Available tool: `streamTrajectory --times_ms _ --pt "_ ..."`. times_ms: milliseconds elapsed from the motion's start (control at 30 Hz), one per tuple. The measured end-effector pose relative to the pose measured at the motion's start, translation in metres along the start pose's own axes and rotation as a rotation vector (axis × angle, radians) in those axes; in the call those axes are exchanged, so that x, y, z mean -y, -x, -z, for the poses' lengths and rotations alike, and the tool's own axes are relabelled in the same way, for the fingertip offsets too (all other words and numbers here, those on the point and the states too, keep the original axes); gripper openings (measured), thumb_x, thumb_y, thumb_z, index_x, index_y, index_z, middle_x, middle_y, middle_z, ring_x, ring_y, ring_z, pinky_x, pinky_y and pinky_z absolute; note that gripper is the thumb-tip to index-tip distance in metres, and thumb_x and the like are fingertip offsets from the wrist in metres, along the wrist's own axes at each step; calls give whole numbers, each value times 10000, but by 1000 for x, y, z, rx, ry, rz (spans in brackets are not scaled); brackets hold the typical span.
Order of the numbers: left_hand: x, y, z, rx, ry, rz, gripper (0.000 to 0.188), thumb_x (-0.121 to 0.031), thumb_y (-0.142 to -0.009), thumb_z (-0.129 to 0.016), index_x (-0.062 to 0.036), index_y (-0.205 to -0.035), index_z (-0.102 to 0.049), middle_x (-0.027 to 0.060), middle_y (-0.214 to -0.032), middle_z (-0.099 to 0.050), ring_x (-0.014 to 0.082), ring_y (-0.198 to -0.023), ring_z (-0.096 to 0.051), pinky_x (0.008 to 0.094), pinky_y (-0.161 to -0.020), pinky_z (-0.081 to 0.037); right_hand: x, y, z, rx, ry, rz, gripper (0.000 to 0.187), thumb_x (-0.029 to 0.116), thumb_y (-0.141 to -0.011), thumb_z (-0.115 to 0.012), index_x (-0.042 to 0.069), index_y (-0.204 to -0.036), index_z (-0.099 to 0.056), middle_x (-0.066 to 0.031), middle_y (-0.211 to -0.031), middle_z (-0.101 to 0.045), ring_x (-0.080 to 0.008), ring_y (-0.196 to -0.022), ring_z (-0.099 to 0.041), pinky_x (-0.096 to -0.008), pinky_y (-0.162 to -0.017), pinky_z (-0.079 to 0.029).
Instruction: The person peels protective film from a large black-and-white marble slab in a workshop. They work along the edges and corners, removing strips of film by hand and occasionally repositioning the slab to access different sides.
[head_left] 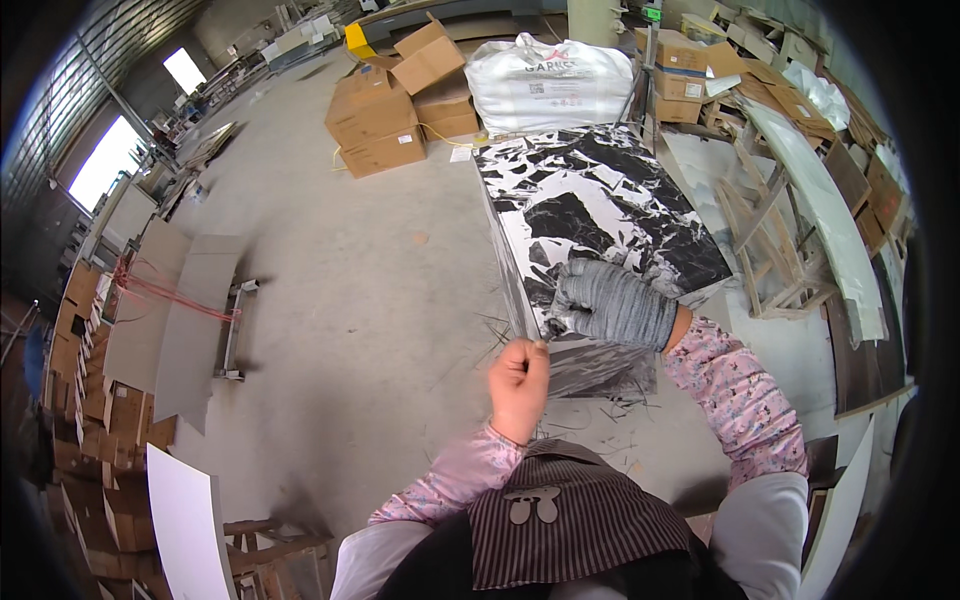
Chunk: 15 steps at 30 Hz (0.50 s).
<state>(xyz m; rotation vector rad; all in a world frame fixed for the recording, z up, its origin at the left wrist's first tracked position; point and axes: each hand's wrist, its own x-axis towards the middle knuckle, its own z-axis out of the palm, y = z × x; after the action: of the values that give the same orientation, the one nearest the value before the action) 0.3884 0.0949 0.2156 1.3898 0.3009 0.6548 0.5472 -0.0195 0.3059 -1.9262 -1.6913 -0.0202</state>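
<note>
A stack of sheets (600,200) with a black-and-white marble pattern stands in front of me, its streaked side facing me. My right hand (610,303), in a grey knitted glove, is closed at the stack's near left corner, fingers curled down at the edge. Whatever it may hold is hidden. Just below that corner, my bare left hand (519,385) is closed with thumb and fingers pressed together. Anything pinched there is too small to make out. Thin dark strips (610,408) lie scattered on the floor around the base of the stack.
Cardboard boxes (375,120) and a large white bulk bag (550,85) stand beyond the stack. A wooden frame (775,235) and a long pale panel (830,200) are to the right. Grey boards (195,320) and a white panel (187,520) stand at left.
</note>
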Motion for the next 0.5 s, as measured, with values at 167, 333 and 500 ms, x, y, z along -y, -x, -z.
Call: streamTrajectory --times_ms 167,333,500 --pt "-22 15 10 132 -115 -142 257 -62 -1000 -616 -15 -768 -518 10 -683 -492 91 -625 -430 281 -583 -380 8 10 8 31 -43 -86 246 188 -864 -710 -3 -1010 -658 -178 -982 -620 -371 -971 -610 -453 -875 -508" --pt "-61 0 71 305 -414 -540 71 -47 -931 -677 -12 -890 -632 100 -800 -607 244 -636 -575 346 -600 -466 46 11 30 -75 -270 -163 187 168 -897 -679 13 -992 -636 -127 -965 -613 -326 -960 -598 -427 -880 -504" --pt "-84 -25 99 301 -667 -777 117 9 -815 -707 -21 -915 -653 120 -836 -644 291 -668 -626 364 -576 -502 75 -8 25 -57 -349 -109 478 255 -898 -749 -3 -1253 -560 -125 -1147 -645 -294 -1085 -622 -387 -961 -496"
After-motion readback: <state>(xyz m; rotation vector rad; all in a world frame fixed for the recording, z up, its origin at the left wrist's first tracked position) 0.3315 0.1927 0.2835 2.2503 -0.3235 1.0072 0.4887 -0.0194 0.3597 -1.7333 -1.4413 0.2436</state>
